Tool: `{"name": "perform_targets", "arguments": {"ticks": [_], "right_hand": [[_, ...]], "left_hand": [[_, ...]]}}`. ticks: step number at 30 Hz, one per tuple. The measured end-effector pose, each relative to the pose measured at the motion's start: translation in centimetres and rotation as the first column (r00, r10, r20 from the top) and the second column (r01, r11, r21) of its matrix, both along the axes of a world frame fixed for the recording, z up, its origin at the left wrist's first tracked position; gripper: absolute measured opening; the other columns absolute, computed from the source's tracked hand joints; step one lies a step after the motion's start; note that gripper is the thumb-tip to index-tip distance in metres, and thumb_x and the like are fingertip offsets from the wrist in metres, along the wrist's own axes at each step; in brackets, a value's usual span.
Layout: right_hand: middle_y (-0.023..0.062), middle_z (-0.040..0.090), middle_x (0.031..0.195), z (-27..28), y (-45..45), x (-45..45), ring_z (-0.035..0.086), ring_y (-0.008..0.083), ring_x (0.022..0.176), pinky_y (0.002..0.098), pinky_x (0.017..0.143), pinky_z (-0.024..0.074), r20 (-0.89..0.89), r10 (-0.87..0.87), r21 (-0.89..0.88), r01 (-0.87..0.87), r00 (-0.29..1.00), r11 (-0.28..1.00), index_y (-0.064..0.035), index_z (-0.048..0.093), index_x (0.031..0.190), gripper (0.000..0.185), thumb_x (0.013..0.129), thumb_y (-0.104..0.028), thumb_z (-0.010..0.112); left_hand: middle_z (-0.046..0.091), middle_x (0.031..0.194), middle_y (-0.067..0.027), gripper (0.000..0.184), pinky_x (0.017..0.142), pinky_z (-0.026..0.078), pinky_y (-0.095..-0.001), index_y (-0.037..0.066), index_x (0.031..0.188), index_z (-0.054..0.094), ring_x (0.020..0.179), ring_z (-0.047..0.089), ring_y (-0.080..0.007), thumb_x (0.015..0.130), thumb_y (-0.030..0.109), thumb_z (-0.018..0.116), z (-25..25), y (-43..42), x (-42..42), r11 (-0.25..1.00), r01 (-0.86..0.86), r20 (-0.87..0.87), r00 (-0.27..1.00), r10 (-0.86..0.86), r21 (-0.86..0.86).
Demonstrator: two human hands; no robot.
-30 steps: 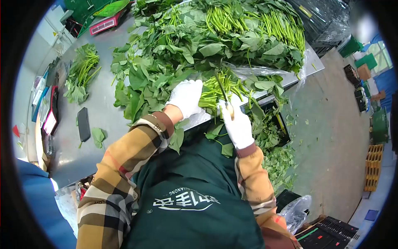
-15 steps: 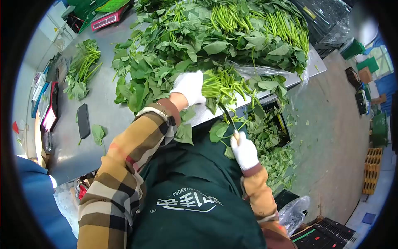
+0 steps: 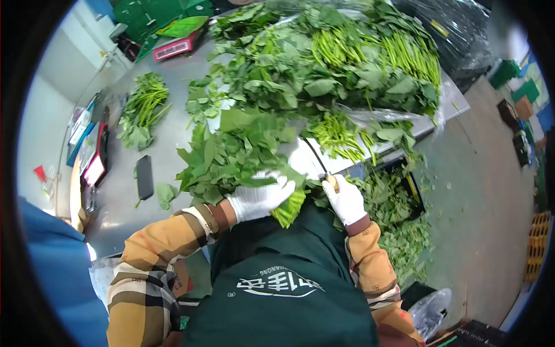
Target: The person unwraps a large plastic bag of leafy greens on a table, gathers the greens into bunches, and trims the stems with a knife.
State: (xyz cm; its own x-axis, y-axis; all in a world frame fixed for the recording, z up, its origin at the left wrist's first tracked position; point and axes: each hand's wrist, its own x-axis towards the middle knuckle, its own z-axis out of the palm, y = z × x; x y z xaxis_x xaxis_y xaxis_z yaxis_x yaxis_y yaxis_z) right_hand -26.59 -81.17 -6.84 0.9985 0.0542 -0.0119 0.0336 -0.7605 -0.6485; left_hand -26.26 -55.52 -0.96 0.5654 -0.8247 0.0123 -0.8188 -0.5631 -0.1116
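A bunch of leafy greens (image 3: 237, 153) lies in my left hand (image 3: 260, 201), its stem ends pointing down toward my apron and its leaves spreading up and left. Fingers in a white glove are wrapped round the stems. My right hand (image 3: 347, 202), gloved too, grips a knife (image 3: 315, 155) by its pale handle, with the thin dark blade slanting up and left over the table edge. Just beyond the blade, stem pieces (image 3: 341, 139) are scattered on the table. Behind them rises a large pile of greens (image 3: 324, 66).
On the metal table (image 3: 173, 130) are a phone (image 3: 144, 177), a loose leaf (image 3: 166, 195), a smaller bunch (image 3: 144, 107) and a red scale (image 3: 174, 47). Below the right edge, a dark crate (image 3: 415, 191) holds leaves, with more leaves (image 3: 404, 246) beneath it.
My left hand has drawn the bunch toward my body and turned it so the stem ends point down. The knife stays in my right hand, which has shifted slightly. The view has turned leftward.
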Motion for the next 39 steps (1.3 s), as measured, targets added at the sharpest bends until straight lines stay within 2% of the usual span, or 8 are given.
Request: {"name": "perform_targets", "arguments": {"ticks": [5, 8, 14, 18, 23, 26, 31, 39], "right_hand": [[0.0205, 0.066, 0.081, -3.3, -3.9, 1.7, 0.063, 0.0355, 0.076, 0.0422, 0.070, 0.0485, -0.213, -0.245, 0.282, 0.299, 0.946, 0.911, -0.0032, 0.065, 0.092, 0.038, 0.089, -0.041, 0.059], [-0.0058, 0.046, 0.055, -1.3, -7.7, -0.3, 0.039, 0.0024, 0.040, 0.0217, 0.035, 0.0272, -0.298, -0.360, 0.551, 0.468, 0.884, 0.691, -0.0109, 0.059, 0.084, 0.022, 0.095, -0.030, 0.058], [-0.0042, 0.048, 0.059, 0.3, -12.3, -3.0, 0.039, 0.0036, 0.040, 0.0198, 0.035, 0.0288, -0.238, -0.508, 0.545, 0.547, 0.828, 0.635, -0.0074, 0.062, 0.096, 0.022, 0.097, -0.028, 0.056], [-0.0030, 0.048, 0.062, 1.6, -12.6, -2.8, 0.039, 0.0041, 0.042, 0.0200, 0.036, 0.0310, -0.083, -0.635, 0.538, 0.571, 0.768, 0.621, -0.0051, 0.062, 0.101, 0.023, 0.097, -0.026, 0.055], [-0.0033, 0.058, 0.076, 3.0, -9.1, -0.8, 0.049, 0.0038, 0.062, 0.0195, 0.057, 0.0424, 0.111, -0.516, 0.501, 0.400, 0.849, 0.768, -0.0022, 0.063, 0.108, 0.018, 0.093, -0.013, 0.061], [0.0075, 0.069, 0.086, 1.5, -6.8, 1.0, 0.064, 0.0137, 0.073, 0.0278, 0.068, 0.0511, 0.337, -0.298, 0.181, 0.250, 0.893, 0.951, -0.0032, 0.063, 0.109, 0.026, 0.086, -0.014, 0.070], [0.0133, 0.068, 0.084, 0.6, -3.0, 4.3, 0.066, 0.0318, 0.075, 0.0365, 0.067, 0.0523, 0.369, -0.122, -0.029, 0.143, 0.921, 0.989, -0.0118, 0.066, 0.106, 0.034, 0.078, -0.029, 0.076], [0.0102, 0.068, 0.087, 1.2, 0.7, 7.2, 0.066, 0.0294, 0.076, 0.0369, 0.067, 0.0529, 0.380, 0.065, -0.177, 0.004, 0.923, 0.984, -0.0151, 0.067, 0.104, 0.032, 0.079, -0.035, 0.072]], "left_hand": [[0.059, 0.110, -0.0135, 0.048, 0.082, 0.050, -0.0354, 0.001, 0.119, 0.054, 0.103, 0.058, -0.0286, 0.076, 0.021, 0.056, 1.0, 4.7, 0.3, 0.994, -0.034, -0.033, 0.999, 0.038, 0.107], [0.056, 0.107, -0.0168, 0.053, 0.086, 0.047, -0.0392, 0.000, 0.122, 0.050, 0.099, 0.056, -0.0331, 0.073, 0.016, 0.061, 1.3, 9.1, 3.4, 0.989, -0.069, -0.144, 0.986, 0.088, 0.128], [0.050, 0.127, -0.0212, 0.063, 0.099, 0.040, -0.0471, 0.003, 0.131, 0.046, 0.119, 0.048, -0.0376, 0.073, 0.014, 0.068, 1.8, 15.6, 13.4, 1.000, -0.013, 0.109, 0.994, 0.015, -0.020], [0.039, 0.142, -0.0162, 0.085, 0.105, 0.032, -0.0477, 0.008, 0.139, 0.039, 0.134, 0.033, -0.0356, 0.065, 0.025, 0.078, 4.7, 13.5, 14.2, 0.845, -0.398, 0.317, 0.799, 0.511, -0.358], [0.037, 0.142, -0.0153, 0.089, 0.106, 0.032, -0.0480, 0.014, 0.143, 0.036, 0.132, 0.032, -0.0377, 0.064, 0.019, 0.077, -0.6, 13.6, 11.2, 0.786, -0.506, 0.074, 0.823, 0.564, -0.355], [0.045, 0.129, -0.0119, 0.082, 0.104, 0.036, -0.0454, 0.013, 0.139, 0.043, 0.122, 0.040, -0.0356, 0.063, 0.013, 0.074, -1.0, 13.5, 7.6, 0.702, -0.547, 0.037, 0.777, 0.629, -0.455], [0.048, 0.124, -0.0111, 0.078, 0.097, 0.037, -0.0437, 0.013, 0.135, 0.048, 0.118, 0.044, -0.0324, 0.062, 0.018, 0.075, -1.5, 15.3, 3.9, 0.684, -0.511, 0.113, 0.753, 0.648, -0.520], [0.041, 0.139, -0.0157, 0.079, 0.107, 0.030, -0.0497, 0.007, 0.137, 0.043, 0.129, 0.036, -0.0387, 0.063, 0.012, 0.072, 0.3, 11.7, 1.7, 0.600, -0.629, -0.027, 0.701, 0.713, -0.495]]}}
